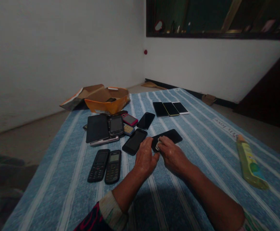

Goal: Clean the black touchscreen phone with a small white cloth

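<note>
A black smartphone (173,135) lies at a slant on the striped cloth, its screen facing up. My left hand (144,157) is closed on its near left end, steadying it. Pinched in the fingers of my right hand (173,155) is a small whitish cloth (157,146), pressed against the phone's screen; most of the cloth is hidden by the fingers. Just left of my left hand lies another dark smartphone (134,141). Two keypad phones, one (99,165) beside the other (113,166), lie further left.
Behind the keypad phones is a pile of phones with a black flat case (97,128). An open orange box (106,106) stands at the back left. Three phones, among them a yellow-edged one (171,109), form a row further back. A yellow-green bottle (249,165) lies at right.
</note>
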The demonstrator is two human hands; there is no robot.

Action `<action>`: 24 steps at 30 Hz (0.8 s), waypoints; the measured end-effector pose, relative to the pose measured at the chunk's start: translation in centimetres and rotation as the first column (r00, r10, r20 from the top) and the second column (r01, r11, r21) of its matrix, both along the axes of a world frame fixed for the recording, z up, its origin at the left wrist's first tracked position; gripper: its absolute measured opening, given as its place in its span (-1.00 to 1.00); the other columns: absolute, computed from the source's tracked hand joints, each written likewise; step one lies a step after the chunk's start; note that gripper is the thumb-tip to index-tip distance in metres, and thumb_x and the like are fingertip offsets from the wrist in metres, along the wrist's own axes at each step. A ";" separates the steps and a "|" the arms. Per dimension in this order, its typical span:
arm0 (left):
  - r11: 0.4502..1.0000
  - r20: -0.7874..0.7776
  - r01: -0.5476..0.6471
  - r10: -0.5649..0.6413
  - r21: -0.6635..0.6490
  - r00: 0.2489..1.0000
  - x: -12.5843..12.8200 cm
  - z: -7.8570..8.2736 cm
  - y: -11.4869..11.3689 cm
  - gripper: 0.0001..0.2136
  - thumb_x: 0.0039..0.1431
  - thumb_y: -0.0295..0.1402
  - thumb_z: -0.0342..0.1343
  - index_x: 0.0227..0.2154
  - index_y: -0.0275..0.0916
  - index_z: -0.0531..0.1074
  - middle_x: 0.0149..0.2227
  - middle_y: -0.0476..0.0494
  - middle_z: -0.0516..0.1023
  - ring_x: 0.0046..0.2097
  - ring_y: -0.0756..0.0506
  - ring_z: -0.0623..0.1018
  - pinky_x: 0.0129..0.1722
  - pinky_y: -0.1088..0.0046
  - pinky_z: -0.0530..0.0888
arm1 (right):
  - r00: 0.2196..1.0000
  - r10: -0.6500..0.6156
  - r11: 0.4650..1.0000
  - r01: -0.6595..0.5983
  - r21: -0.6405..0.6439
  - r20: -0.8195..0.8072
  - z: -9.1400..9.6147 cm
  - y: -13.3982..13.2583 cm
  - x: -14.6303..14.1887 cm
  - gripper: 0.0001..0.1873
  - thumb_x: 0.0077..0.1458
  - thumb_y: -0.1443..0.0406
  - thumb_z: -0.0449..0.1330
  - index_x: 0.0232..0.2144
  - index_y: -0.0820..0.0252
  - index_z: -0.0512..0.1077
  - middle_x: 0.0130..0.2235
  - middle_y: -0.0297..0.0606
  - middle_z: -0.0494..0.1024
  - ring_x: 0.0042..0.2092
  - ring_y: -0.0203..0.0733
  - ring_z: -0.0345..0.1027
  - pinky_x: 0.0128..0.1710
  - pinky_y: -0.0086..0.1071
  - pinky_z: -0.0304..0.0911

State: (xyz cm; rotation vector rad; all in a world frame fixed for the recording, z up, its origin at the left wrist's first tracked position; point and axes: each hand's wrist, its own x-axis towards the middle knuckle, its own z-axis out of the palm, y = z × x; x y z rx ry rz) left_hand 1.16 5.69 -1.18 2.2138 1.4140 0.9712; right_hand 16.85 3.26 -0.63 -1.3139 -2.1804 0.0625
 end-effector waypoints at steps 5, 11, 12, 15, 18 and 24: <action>1.000 -0.017 0.017 -0.017 0.000 1.000 -0.2 0.4 0.2 -0.52 -0.04 -0.45 0.14 0.01 -0.29 0.29 0.07 -0.30 0.42 0.13 -0.29 0.41 0.14 0.03 0.36 | 0.999 0.034 0.999 -0.034 0.014 -0.007 0.4 0.7 -1.0 -0.65 0.09 0.56 0.01 -0.14 0.29 0.46 0.05 0.03 0.42 0.17 -0.02 0.18 0.15 -0.09 0.19; 0.999 -0.031 0.043 -0.042 0.031 0.999 -0.4 0.0 0.6 -0.50 0.01 -0.42 0.10 0.08 -0.22 0.23 0.10 -0.25 0.40 0.15 -0.27 0.39 0.14 0.05 0.36 | 0.999 0.013 1.000 -0.013 0.003 0.037 1.3 2.2 -0.8 -0.69 0.04 0.58 0.02 -0.28 0.22 0.47 -0.16 -0.12 0.48 -0.01 -0.11 0.27 -0.02 -0.27 0.27; 0.998 -0.036 0.042 -0.040 0.036 0.999 -0.4 -0.2 0.7 -0.49 0.02 -0.41 0.10 0.09 -0.23 0.22 0.12 -0.26 0.38 0.17 -0.27 0.38 0.15 0.04 0.35 | 0.999 -0.027 1.000 0.027 -0.001 0.040 1.2 2.5 -0.2 -0.68 0.02 0.59 0.02 -0.30 0.22 0.47 -0.15 -0.11 0.47 0.00 -0.11 0.26 -0.02 -0.28 0.26; 0.998 -0.047 0.042 -0.040 0.055 0.998 -0.5 -0.7 0.7 -0.47 0.03 -0.39 0.09 0.11 -0.25 0.20 0.16 -0.30 0.35 0.20 -0.29 0.34 0.17 0.00 0.32 | 0.977 -0.208 0.978 0.209 -0.009 0.044 0.7 3.4 2.0 -0.70 0.02 0.58 0.01 -0.36 0.21 0.46 -0.15 -0.10 0.47 -0.02 -0.11 0.27 -0.04 -0.31 0.24; 0.998 -0.053 0.044 -0.042 0.035 0.998 -0.5 -0.6 0.8 -0.48 0.04 -0.40 0.09 0.11 -0.29 0.21 0.16 -0.35 0.34 0.21 -0.31 0.34 0.18 -0.01 0.32 | 0.943 -0.333 0.943 0.333 0.012 0.014 0.2 3.9 3.3 -0.70 0.04 0.56 -0.01 -0.39 0.19 0.45 -0.18 -0.13 0.47 -0.04 -0.11 0.28 -0.04 -0.31 0.23; 0.998 0.003 -0.006 0.006 -0.069 1.000 -0.4 0.3 0.9 -0.37 -0.06 -0.43 0.17 0.14 -0.31 0.18 0.11 -0.36 0.40 0.14 -0.31 0.42 0.12 0.00 0.38 | 1.000 0.003 1.000 -0.003 0.018 -0.027 0.6 3.4 -0.4 -0.71 0.09 0.54 0.01 -0.26 0.24 0.47 -0.02 -0.04 0.44 0.06 -0.10 0.25 0.05 -0.26 0.23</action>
